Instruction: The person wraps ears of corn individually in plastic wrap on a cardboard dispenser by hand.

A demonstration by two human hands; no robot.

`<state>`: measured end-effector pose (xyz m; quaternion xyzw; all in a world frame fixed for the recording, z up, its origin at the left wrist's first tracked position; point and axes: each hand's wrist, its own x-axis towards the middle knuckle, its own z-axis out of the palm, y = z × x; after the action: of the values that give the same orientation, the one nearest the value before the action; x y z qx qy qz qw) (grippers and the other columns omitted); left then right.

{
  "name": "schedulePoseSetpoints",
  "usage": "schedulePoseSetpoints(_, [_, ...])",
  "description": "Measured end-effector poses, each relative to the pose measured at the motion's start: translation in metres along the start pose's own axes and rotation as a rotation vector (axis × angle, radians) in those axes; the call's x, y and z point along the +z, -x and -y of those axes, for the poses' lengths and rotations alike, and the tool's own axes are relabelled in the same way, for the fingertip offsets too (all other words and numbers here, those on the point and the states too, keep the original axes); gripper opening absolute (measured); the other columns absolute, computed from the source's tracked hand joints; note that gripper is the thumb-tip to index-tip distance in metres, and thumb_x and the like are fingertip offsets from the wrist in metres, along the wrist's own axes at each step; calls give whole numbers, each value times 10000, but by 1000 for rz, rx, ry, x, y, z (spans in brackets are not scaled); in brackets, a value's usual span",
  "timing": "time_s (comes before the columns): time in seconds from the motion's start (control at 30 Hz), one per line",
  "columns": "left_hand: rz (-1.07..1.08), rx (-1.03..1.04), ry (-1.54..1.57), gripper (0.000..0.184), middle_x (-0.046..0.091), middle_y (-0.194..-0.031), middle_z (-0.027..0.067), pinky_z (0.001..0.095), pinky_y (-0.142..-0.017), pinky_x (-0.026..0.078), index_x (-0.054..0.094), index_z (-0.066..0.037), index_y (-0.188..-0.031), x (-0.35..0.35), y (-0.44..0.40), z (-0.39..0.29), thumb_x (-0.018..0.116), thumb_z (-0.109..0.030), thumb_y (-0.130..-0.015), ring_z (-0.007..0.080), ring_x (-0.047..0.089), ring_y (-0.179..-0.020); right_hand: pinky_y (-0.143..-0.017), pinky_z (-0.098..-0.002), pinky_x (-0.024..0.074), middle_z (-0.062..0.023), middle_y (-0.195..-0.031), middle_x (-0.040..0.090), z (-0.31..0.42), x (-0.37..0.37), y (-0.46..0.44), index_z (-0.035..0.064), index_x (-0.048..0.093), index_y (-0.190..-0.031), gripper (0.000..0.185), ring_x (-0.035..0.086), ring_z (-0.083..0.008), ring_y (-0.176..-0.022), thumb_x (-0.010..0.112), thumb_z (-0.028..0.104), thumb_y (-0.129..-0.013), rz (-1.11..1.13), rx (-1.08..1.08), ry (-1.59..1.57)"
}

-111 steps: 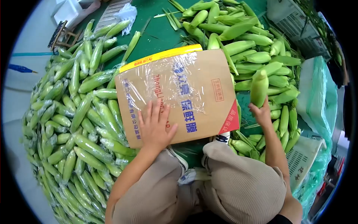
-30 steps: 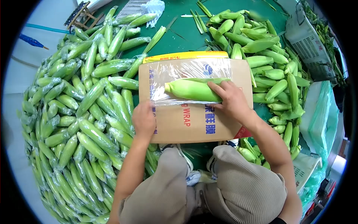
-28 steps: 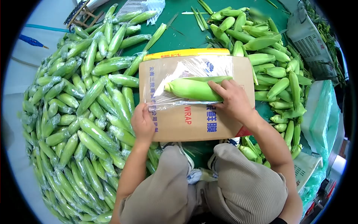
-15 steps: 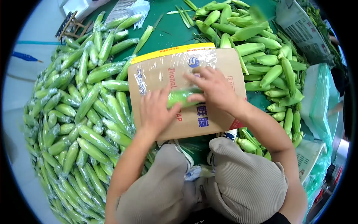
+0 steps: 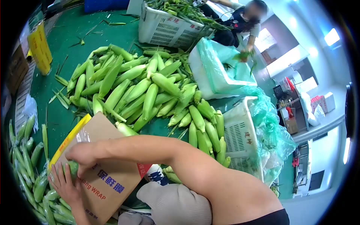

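Observation:
Both hands are at the left edge of a brown cardboard box (image 5: pixel 116 168) with blue and red print and a yellow strip. An ear of corn (image 5: pixel 72 168) in its green husk lies between them, mostly covered. My left hand (image 5: pixel 66 183) rests along its lower left side, fingers spread over it. My right hand (image 5: pixel 83 155) is curled over its upper end, and the fingertips are hidden. Clear film shows on the box near the yellow strip. Wrapped corn (image 5: pixel 41 185) lies left of the box, and unwrapped corn (image 5: pixel 138 90) is heaped beyond it.
A white crate (image 5: pixel 161 30) of husks stands at the back. On the right are a white foam box (image 5: pixel 204 75) with green plastic lining and another crate (image 5: pixel 240 138). Another person (image 5: pixel 240 18) holds leaves over the foam box. A yellow roll box (image 5: pixel 39 48) stands far left.
The view has swung to the right, bringing the other person and foam box into sight. Both hands have moved with the corn from the middle of the cardboard box to its left edge.

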<state>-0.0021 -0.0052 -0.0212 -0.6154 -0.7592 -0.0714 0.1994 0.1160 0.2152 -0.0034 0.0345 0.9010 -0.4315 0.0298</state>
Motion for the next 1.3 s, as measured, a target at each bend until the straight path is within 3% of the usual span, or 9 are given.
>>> schedulePoseSetpoints(0.1, [100, -75, 177, 677, 623, -1381, 141, 537, -1047, 443, 591, -117, -1385, -7, 13, -14, 771, -113, -732, 384, 579, -1253, -910, -435, 549, -235, -1016, 724, 14, -1, 20, -16, 700, -1207, 778, 696, -400, -979, 874, 540, -692, 187, 80, -172])
schedulePoseSetpoints(0.23, [476, -58, 494, 659, 704, -1120, 163, 489, -850, 499, 627, -108, -1265, -40, 6, -23, 813, -113, -632, 416, 631, -957, -1096, -511, 424, -136, -1423, 628, 25, -7, 33, 101, 783, -1145, 607, 542, -365, -1331, 691, 633, -868, 219, -97, 430])
schedulePoseSetpoints(0.27, [472, -112, 523, 613, 721, -1056, 190, 492, -862, 522, 670, -92, -1137, -55, -11, -35, 857, -167, -558, 430, 656, -967, -1187, -600, 280, -37, -1555, 510, 13, 6, 16, 249, 761, -1240, 537, 307, -348, -1526, 608, 653, -921, 200, -65, 177])
schedulePoseSetpoints(0.57, [1254, -86, 944, 564, 746, -1005, 146, 447, -827, 571, 695, -43, -1088, -75, -14, -55, 841, -353, -641, 325, 726, -914, -1252, -676, 15, -10, -1665, 377, -40, 64, -13, 301, 539, -1517, 736, 161, -339, -1597, 544, 723, -913, -43, -445, 350])
schedulePoseSetpoints(0.8, [1506, -103, 1717, 650, 667, -1318, 230, 465, -1086, 451, 619, -20, -1396, -46, 126, -114, 846, -261, -837, 363, 603, -1263, -1175, -618, 250, -165, -1533, 462, -31, 92, -2, 126, 593, -1394, 655, 383, -386, -1426, 619, 586, -928, -194, -556, 394])
schedulePoseSetpoints(0.93, [1307, -334, 1184, 819, 619, -1409, 177, 403, -1124, 448, 556, -80, -1481, -119, 103, -117, 837, -103, -712, 299, 576, -1312, -985, -517, 456, -234, -1180, 601, 72, 86, 156, 34, 615, -1143, 525, 582, -423, -1139, 765, 450, -861, 230, -486, -233])
schedulePoseSetpoints(1.03, [1136, -717, 1439, 794, 618, -1408, 175, 388, -1107, 462, 562, -67, -1470, -144, 114, -123, 807, -65, -714, 290, 580, -1305, -974, -464, 496, -220, -1211, 675, 27, 119, 213, 41, 587, -1370, 747, 662, -359, -1125, 869, 413, -786, 550, 74, -696])
schedulePoseSetpoints(1.13, [818, -730, 1490, 568, 682, -1293, 154, 392, -1012, 511, 660, -8, -1342, -165, 107, -113, 825, -131, -812, 280, 644, -1175, -976, -445, 505, -203, -1227, 683, 81, 76, 211, 53, 565, -1420, 769, 658, -332, -1148, 867, 393, -800, 399, -31, -497])
schedulePoseSetpoints(1.3, [-586, -922, 1939, 549, 599, -1323, 127, 497, -1075, 474, 495, -49, -1440, -169, 93, -61, 513, -463, -1080, 288, 599, -1210, -894, -411, 534, -176, -1138, 703, 158, 66, 127, 34, 549, -1356, 821, 672, -283, -1036, 911, 319, -677, 182, -22, -416])
